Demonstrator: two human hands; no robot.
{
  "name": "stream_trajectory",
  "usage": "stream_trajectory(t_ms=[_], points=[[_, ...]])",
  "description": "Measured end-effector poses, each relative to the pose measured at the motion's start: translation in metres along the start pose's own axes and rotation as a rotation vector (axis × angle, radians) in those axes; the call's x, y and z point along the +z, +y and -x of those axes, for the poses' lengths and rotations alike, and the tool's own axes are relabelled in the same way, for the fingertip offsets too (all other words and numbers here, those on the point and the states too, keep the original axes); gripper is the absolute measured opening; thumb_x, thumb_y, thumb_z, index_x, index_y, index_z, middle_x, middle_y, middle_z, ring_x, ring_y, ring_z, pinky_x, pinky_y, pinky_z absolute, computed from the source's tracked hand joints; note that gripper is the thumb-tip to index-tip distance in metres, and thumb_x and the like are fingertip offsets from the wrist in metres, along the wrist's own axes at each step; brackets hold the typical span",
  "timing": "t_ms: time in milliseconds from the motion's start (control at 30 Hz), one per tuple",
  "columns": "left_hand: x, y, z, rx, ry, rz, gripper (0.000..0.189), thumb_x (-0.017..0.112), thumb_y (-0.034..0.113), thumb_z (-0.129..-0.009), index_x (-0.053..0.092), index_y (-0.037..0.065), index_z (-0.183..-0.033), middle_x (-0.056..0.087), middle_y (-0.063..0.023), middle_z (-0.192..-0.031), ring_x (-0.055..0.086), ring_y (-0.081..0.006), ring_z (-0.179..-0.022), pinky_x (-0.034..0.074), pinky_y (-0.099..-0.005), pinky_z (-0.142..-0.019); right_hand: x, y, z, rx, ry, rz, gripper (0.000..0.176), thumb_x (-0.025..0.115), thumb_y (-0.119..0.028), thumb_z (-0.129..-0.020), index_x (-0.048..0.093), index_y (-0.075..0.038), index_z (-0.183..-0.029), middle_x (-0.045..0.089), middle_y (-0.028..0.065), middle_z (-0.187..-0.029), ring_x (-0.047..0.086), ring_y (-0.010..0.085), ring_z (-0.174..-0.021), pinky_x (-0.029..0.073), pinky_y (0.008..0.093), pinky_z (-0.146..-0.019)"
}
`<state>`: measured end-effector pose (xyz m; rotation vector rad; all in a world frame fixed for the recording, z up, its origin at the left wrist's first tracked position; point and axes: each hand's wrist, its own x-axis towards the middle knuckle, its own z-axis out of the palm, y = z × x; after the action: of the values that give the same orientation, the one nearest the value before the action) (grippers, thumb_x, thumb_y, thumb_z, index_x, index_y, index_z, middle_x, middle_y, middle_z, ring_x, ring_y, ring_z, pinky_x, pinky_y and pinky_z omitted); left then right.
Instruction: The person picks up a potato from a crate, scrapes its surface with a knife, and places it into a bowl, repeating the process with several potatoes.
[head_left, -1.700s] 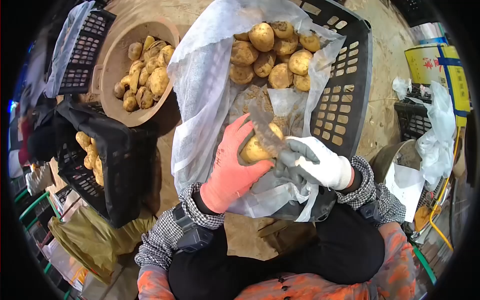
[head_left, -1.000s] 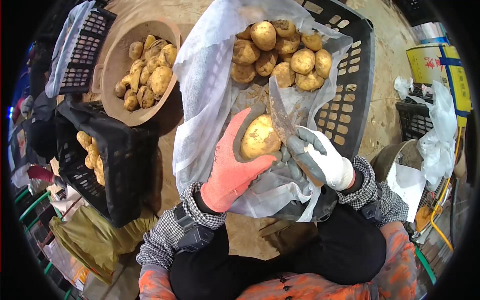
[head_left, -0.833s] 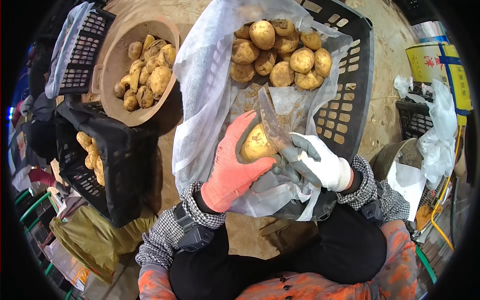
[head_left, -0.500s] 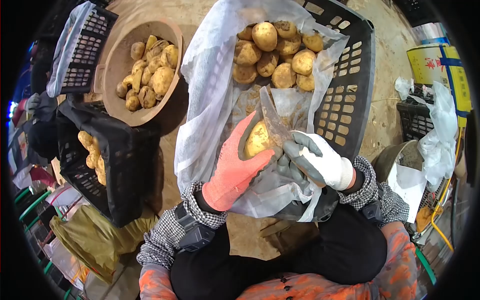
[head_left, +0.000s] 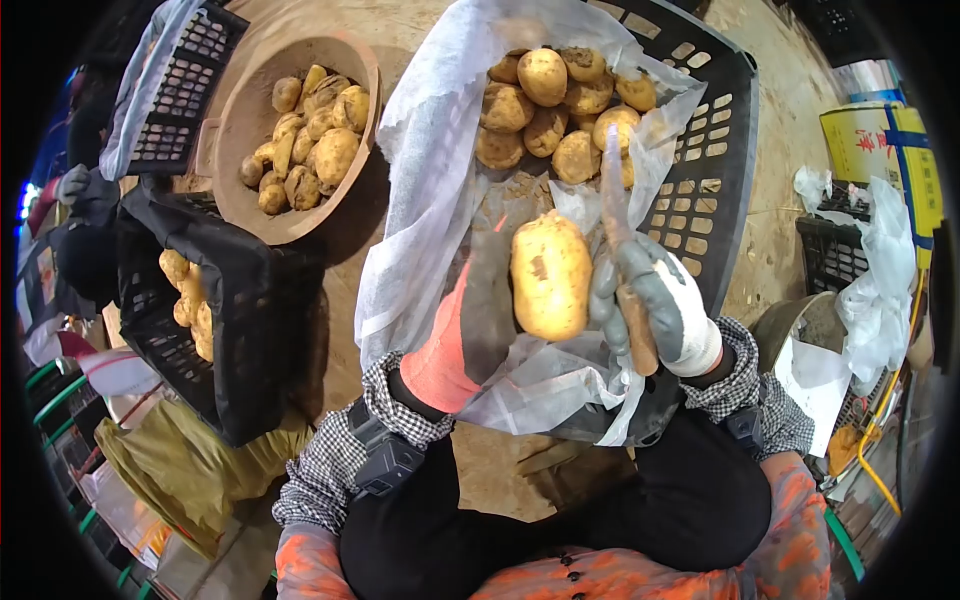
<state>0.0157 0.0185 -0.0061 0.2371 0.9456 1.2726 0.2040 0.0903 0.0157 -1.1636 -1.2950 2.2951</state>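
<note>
Raised between my hands above the lined crate is a yellow potato [head_left: 552,275] with brown marks, its long side upright. My left hand [head_left: 465,325], in a coral glove with a grey palm, supports it along its left side; part of the fingers is hidden. In a white and grey glove, my right hand [head_left: 672,305] grips a knife [head_left: 637,325] by its brown handle, the blade pointing up and away. Some of its grey fingertips are close by the potato's right side. Several potatoes [head_left: 576,156] lie at the crate's far end on a white liner [head_left: 415,200].
The black crate [head_left: 735,180] stands before my knees. A brown basin [head_left: 232,110] of dirty, misshapen potatoes is at the left, with a black-lined crate [head_left: 235,385] holding potatoes below it. At right are a yellow box [head_left: 860,140] and plastic bags [head_left: 880,280].
The potato now shows its whole long face, and the left thumb no longer covers it. The knife has swung right, off the potato, with its blade now pointing nearly straight away.
</note>
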Motion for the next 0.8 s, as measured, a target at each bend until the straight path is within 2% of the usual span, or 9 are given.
stream_trajectory(t_ms=[33,67,133,267,467,533,600,700,800], points=[[-0.007,0.014,0.005,0.462,-0.427,-0.75,0.076,0.062,0.011,-0.088,0.014,0.005,-0.148,0.045,-0.0122,-0.134,0.05,-0.019,-0.119,0.043,-0.0318,-0.097,0.005,0.0,0.003,-0.036,0.049,-0.237,0.023,0.045,-0.021,-0.09,0.056,-0.001,-0.093,0.06,0.0056,-0.08,0.056,0.0115,-0.072,0.045,0.0243,-0.067],[-0.001,0.019,0.008,0.464,-0.429,-0.751,0.076,0.062,0.011,-0.088,0.014,0.005,-0.148,0.045,-0.0122,-0.134,0.05,-0.019,-0.119,0.043,-0.0318,-0.097,0.004,0.0,0.002,-0.039,0.05,-0.237,0.023,0.045,-0.021,-0.09,0.056,-0.001,-0.093,0.06,0.0056,-0.08,0.056,0.0115,-0.072,0.045,0.0243,-0.067],[0.006,0.021,0.015,-0.176,-0.21,0.108,0.085,0.064,0.004,-0.084,0.01,0.012,-0.15,0.041,-0.0106,-0.137,0.048,-0.0193,-0.121,0.043,-0.0311,-0.097,-0.002,0.002,0.003,-0.032,-0.086,-0.059,0.026,0.048,-0.027,-0.093,0.056,-0.002,-0.093,0.059,0.0034,-0.079,0.054,0.0089,-0.062,0.044,0.0213,-0.058],[-0.007,0.012,0.013,-0.042,-0.146,-0.281,0.09,0.063,-0.005,-0.079,0.012,0.015,-0.151,0.04,-0.0059,-0.139,0.047,-0.0149,-0.118,0.042,-0.0274,-0.093,0.003,0.001,0.0,0.096,-0.111,0.152,0.027,0.054,-0.023,-0.091,0.055,0.003,-0.1,0.062,0.0065,-0.083,0.059,0.0109,-0.067,0.047,0.0245,-0.059],[0.0,0.02,0.019,-0.143,-0.079,-0.251,0.087,0.06,-0.008,-0.081,0.015,0.02,-0.15,0.037,-0.0042,-0.14,0.048,-0.0122,-0.114,0.043,-0.0241,-0.088,-0.005,0.026,-0.001,-0.043,-0.116,0.494,0.034,0.051,-0.021,-0.09,0.054,0.008,-0.108,0.064,0.0126,-0.083,0.061,0.0257,-0.077,0.048,0.0387,-0.072],[0.004,0.022,0.02,-0.134,-0.071,-0.179,0.088,0.06,-0.008,-0.08,0.015,0.02,-0.15,0.038,-0.0038,-0.139,0.048,-0.0114,-0.111,0.044,-0.0235,-0.086,0.006,0.009,-0.003,-0.306,-0.195,0.489,0.03,0.05,-0.023,-0.091,0.054,0.006,-0.099,0.062,0.0102,-0.075,0.06,0.0205,-0.068,0.048,0.0343,-0.062],[0.007,0.025,0.02,-0.119,-0.069,-0.117,0.088,0.061,-0.009,-0.08,0.016,0.021,-0.15,0.039,-0.0034,-0.138,0.049,-0.0107,-0.109,0.044,-0.0229,-0.083,0.01,0.011,0.001,0.125,-0.083,0.093,0.026,0.049,-0.024,-0.092,0.052,0.002,-0.089,0.058,0.0077,-0.069,0.056,0.0141,-0.056,0.045,0.0287,-0.051],[0.006,0.029,0.02,-0.255,-0.027,-0.244,0.088,0.062,-0.009,-0.08,0.017,0.019,-0.149,0.038,-0.0073,-0.138,0.049,-0.0126,-0.114,0.045,-0.0228,-0.085,0.01,0.007,0.007,0.048,-0.103,0.08,0.023,0.05,-0.023,-0.092,0.05,-0.002,-0.081,0.056,0.0057,-0.067,0.051,0.0096,-0.049,0.04,0.0246,-0.043],[0.0,0.011,0.016,0.047,-0.124,-0.134,0.081,0.063,-0.003,-0.084,0.016,0.013,-0.148,0.043,-0.0103,-0.134,0.047,-0.0161,-0.118,0.044,-0.0267,-0.093,0.003,0.008,0.017,0.046,0.11,-0.105,0.02,0.051,-0.02,-0.09,0.053,-0.001,-0.086,0.056,0.0049,-0.068,0.052,0.0104,-0.05,0.04,0.0241,-0.044]])
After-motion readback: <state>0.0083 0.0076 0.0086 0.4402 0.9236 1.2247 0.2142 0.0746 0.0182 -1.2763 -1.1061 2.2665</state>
